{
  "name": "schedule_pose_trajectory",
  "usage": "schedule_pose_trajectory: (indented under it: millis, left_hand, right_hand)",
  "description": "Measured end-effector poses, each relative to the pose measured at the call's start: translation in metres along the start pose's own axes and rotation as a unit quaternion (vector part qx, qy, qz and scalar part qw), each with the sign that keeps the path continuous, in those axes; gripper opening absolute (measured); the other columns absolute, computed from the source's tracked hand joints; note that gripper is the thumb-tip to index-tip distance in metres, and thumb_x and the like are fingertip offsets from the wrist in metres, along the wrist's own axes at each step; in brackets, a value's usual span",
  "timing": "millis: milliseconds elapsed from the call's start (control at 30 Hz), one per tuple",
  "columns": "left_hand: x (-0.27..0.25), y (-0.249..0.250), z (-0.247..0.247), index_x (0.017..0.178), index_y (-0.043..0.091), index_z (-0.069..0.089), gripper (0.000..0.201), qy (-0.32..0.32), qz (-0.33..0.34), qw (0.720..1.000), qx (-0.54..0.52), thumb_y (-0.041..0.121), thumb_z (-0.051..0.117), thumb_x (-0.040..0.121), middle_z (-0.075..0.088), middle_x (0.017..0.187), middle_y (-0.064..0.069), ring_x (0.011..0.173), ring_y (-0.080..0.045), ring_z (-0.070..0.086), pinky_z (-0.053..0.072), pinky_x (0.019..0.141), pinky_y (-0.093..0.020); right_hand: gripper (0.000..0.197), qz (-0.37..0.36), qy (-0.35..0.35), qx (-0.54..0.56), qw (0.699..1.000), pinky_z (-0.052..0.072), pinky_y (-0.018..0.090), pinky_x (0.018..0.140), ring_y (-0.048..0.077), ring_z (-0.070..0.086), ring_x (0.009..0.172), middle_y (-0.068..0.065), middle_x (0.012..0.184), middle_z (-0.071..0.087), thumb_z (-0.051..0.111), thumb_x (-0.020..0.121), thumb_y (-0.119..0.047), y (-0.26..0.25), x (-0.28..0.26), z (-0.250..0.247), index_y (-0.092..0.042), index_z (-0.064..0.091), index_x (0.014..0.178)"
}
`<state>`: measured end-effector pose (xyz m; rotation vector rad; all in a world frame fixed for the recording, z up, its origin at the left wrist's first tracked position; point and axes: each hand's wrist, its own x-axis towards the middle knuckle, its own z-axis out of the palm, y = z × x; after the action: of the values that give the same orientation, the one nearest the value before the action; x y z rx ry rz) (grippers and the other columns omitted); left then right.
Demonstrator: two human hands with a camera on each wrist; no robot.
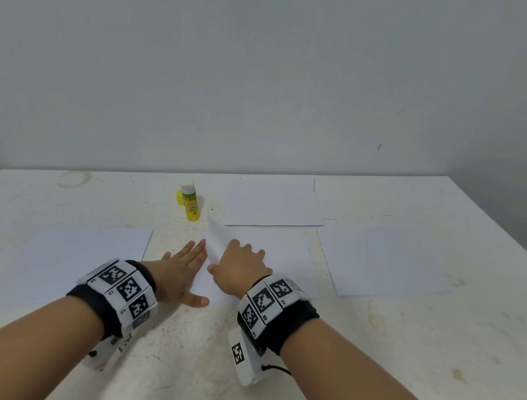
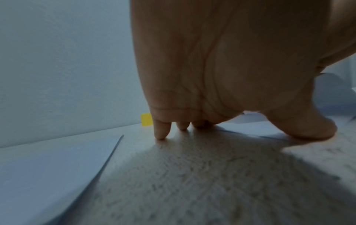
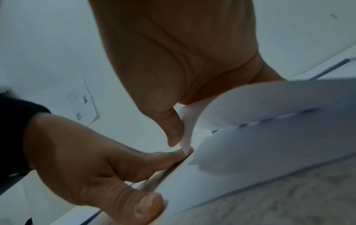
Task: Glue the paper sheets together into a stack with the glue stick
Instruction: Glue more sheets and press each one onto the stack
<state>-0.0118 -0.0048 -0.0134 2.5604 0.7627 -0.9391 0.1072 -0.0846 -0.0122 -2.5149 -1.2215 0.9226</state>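
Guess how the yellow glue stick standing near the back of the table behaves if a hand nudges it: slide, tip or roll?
The glue stick stands upright, tall on a narrow base, so a nudge near the top probably tips it. Once down, its round body would likely roll on the table. It looks small and plastic, so probably light.

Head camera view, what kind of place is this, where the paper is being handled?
Probably a plain indoor craft or work corner: a worn, stained white table pushed against a bare wall, with loose paper sheets and a yellow glue stick on it. Nothing marks it as home or office.
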Motion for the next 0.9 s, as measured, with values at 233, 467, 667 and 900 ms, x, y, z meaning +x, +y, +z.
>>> schedule_pose_trajectory:
  millis: [233, 467, 667, 900]
  left_hand:
    - [-0.0004, 0.0006, -0.0007, 0.146, 0.01, -0.028, 0.163, -0.002, 0.002, 1.0, -0.002, 0.105, 0.0, 0.016, -0.034, 0.153, -0.006, 0.143, -0.025, -0.027, 0.002, 0.117, -0.051]
    - [-0.0021, 0.0024, -0.0015, 0.146, 0.011, -0.028, 0.163, -0.002, 0.003, 1.0, -0.005, 0.104, 0.0, 0.016, -0.033, 0.154, -0.006, 0.143, -0.025, -0.027, 0.002, 0.117, -0.052]
    - [-0.0029, 0.0032, -0.0016, 0.147, 0.012, -0.027, 0.164, 0.001, 0.001, 1.0, -0.007, 0.105, -0.001, 0.014, -0.032, 0.154, -0.006, 0.143, -0.025, -0.026, 0.003, 0.117, -0.052]
    - [-0.0026, 0.0027, -0.0012, 0.147, 0.012, -0.026, 0.164, 0.002, 0.001, 1.0, -0.005, 0.105, -0.001, 0.014, -0.031, 0.155, -0.006, 0.143, -0.025, -0.026, 0.004, 0.117, -0.052]
  right_hand:
    - [0.065, 0.001, -0.008, -0.007, 1.0, 0.03, 0.059, 0.106, 0.037, 0.018, 0.14, 0.012, 0.145, 0.033, 0.053, 0.092, -0.047, 0.0002, 0.0012, 0.0007, -0.011, 0.029, 0.141]
    - [0.068, 0.003, -0.016, -0.016, 1.0, 0.028, 0.06, 0.107, 0.038, 0.014, 0.142, 0.013, 0.149, 0.029, 0.052, 0.092, -0.047, -0.0011, 0.0016, 0.0005, -0.01, 0.026, 0.144]
    - [0.069, 0.005, -0.023, -0.026, 0.999, 0.024, 0.061, 0.109, 0.039, 0.009, 0.144, 0.014, 0.153, 0.023, 0.051, 0.093, -0.046, -0.0022, 0.0017, 0.0015, -0.01, 0.024, 0.145]
    - [0.063, 0.002, -0.022, -0.023, 0.999, 0.026, 0.06, 0.107, 0.037, 0.014, 0.142, 0.013, 0.149, 0.028, 0.052, 0.092, -0.046, -0.0019, 0.0016, 0.0031, -0.011, 0.032, 0.14]
